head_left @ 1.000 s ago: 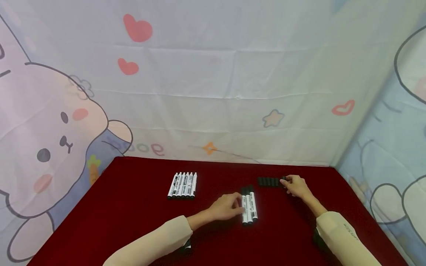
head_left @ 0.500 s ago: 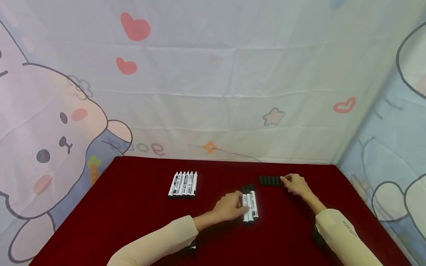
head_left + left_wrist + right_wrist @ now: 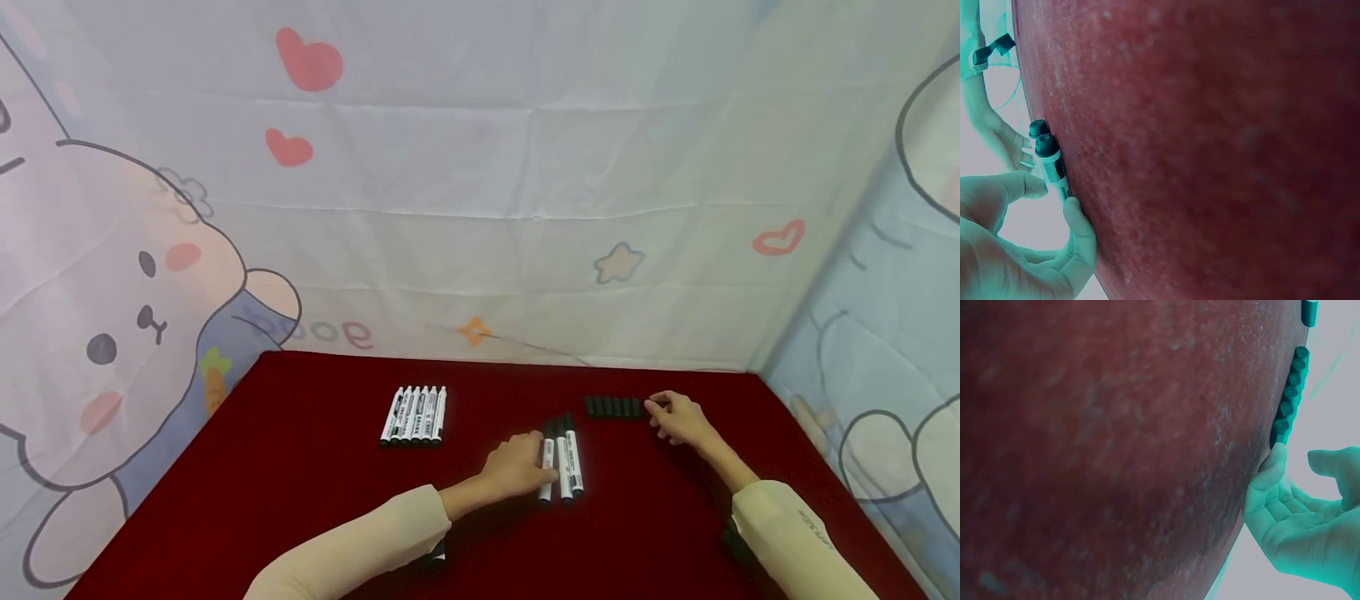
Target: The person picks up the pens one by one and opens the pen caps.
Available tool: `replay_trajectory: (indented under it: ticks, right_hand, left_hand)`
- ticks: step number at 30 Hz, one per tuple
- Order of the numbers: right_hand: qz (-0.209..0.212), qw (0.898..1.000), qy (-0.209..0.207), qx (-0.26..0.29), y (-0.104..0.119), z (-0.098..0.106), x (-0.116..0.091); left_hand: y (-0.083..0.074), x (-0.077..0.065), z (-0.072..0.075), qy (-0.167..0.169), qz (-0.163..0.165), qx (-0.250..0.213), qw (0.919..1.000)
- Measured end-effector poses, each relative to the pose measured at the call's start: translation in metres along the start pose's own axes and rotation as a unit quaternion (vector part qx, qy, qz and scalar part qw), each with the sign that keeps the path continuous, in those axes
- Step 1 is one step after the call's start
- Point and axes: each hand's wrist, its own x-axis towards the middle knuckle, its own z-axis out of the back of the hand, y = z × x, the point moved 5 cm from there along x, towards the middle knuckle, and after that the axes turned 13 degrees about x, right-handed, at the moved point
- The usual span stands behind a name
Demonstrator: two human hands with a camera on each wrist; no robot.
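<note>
The left hand [image 3: 517, 465] pinches the leftmost marker [image 3: 548, 458] on the bench [image 3: 322, 467]; the right hand [image 3: 681, 421], half open, holds nothing beside black caps [image 3: 612, 407]. A careless knuckle could roll the neighbouring markers [image 3: 564, 477].

White markers [image 3: 564, 471] and apparently black caps [image 3: 612, 407] lie on the red tabletop [image 3: 300, 475].

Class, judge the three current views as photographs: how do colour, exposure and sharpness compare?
Head view: fairly natural colour, soft light, but print on the three white markers too small to read; left wrist: left hand tinted teal, backdrop washed out, red cloth darkening toward the right; right wrist: right hand similarly teal, cloth blurred on the left, its edge bowed, probably by the lens.
</note>
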Motion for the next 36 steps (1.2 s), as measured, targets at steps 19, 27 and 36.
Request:
replay_trajectory:
  ticks: [19, 27, 36]
  right_hand:
    - [0.043, 0.997, 0.057, 0.004, 0.025, -0.005, -0.036]
    - [0.067, 0.996, 0.063, 0.019, 0.039, -0.019, -0.038]
    - [0.104, 0.989, 0.102, 0.013, 0.058, -0.040, -0.039]
  left_hand:
    - [0.053, -0.028, 0.031, 0.050, -0.027, 0.008, 0.9984]
    - [0.065, -0.036, 0.041, 0.081, -0.075, -0.058, 0.9921]
    - [0.068, -0.034, 0.063, 0.059, -0.112, -0.095, 0.9874]
